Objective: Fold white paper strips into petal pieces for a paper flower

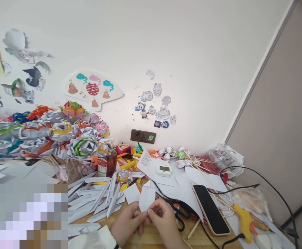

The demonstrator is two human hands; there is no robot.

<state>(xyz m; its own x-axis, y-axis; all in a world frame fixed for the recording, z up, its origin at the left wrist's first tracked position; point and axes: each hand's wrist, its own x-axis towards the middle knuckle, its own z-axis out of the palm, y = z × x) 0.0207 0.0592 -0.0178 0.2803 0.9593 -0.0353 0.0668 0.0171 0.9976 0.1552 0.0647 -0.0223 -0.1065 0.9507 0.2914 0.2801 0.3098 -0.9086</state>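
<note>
A small piece of white folded paper (147, 196) stands upright between my hands, above the front of the wooden table. My left hand (130, 219) pinches its lower left edge with thumb and fingers. At the lower right edge, my right hand (162, 216) pinches the same paper, fingertips close to the left thumb. The paper's bottom is partly hidden by my fingers. Left of my hands lies a spread of folded white paper strips (99, 197). Black-handled scissors (180, 207) rest just right of my right hand.
Paper flowers (84, 147) are heaped at the back left. A phone (211, 209), a yellow glue gun (244, 221) and a black cable (272, 183) occupy the right. A white timer (164, 169) sits on paper near the wall, beside flowers on sticks (181, 154).
</note>
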